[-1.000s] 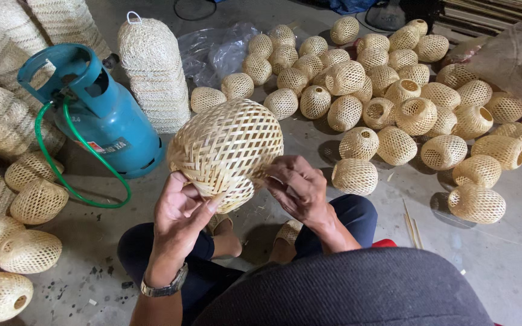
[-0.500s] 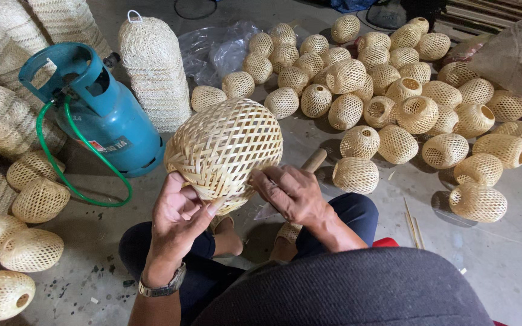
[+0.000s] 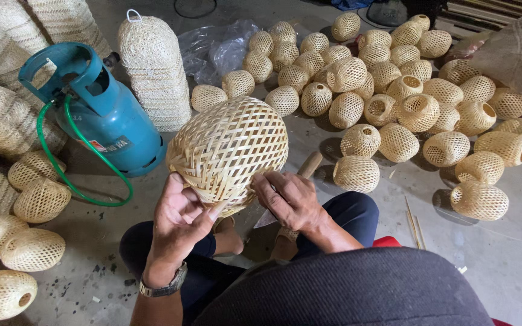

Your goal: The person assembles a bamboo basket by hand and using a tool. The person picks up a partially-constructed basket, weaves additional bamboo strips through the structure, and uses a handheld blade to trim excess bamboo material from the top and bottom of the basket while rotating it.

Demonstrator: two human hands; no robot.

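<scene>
The grey concrete floor (image 3: 502,253) runs open to the lower right, and that bare patch is the widest free room beside the seated person. Along the left edge, tall stacks of woven baskets (image 3: 1,115) close that side off, and another stack of nested woven shades (image 3: 152,72) stands just behind the teal gas cylinder (image 3: 101,111). A green hose (image 3: 61,175) loops from the cylinder across the floor towards the person's left knee. Across the upper right spreads a dense heap of small woven bamboo globes (image 3: 394,78), the nearest of them lying just beyond the right knee; more small globes (image 3: 28,241) sit in a loose cluster at the lower left. A crumpled clear plastic sheet (image 3: 219,48) lies behind, between the stack and the heap.

The large woven bamboo lampshade (image 3: 231,151) is held up in front of the body, above the lap, in the middle of all this. The left hand (image 3: 179,220) cups its lower rim from below, fingers curled on the weave. The right hand (image 3: 288,199) is closed around a knife with a wooden handle (image 3: 309,164), its blade pointing down below the fist, right against the shade's lower right edge. A few thin bamboo slivers (image 3: 415,223) lie on the floor to the right.
</scene>
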